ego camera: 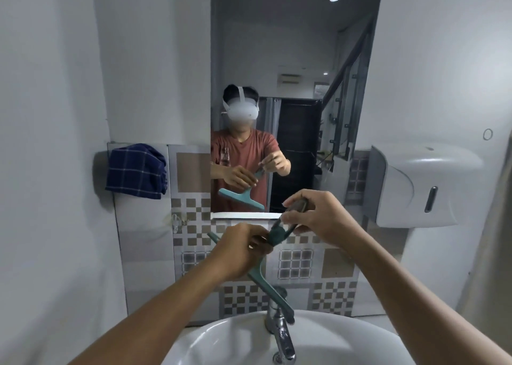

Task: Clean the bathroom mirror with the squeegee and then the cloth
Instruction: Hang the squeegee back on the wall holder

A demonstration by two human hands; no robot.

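Note:
A teal squeegee is held in the air below the mirror, its blade slanting down toward the tap. My left hand grips it where the handle meets the blade. My right hand pinches the dark end of the handle, a little higher and to the right. The tall mirror hangs on the wall straight ahead and reflects both hands and the squeegee. A dark blue checked cloth lies draped on a ledge to the left of the mirror, apart from both hands.
A white basin with a chrome tap stands directly below my hands. A grey paper dispenser sticks out from the wall at the right. Patterned tiles cover the wall under the mirror. A small hook is fixed at the left.

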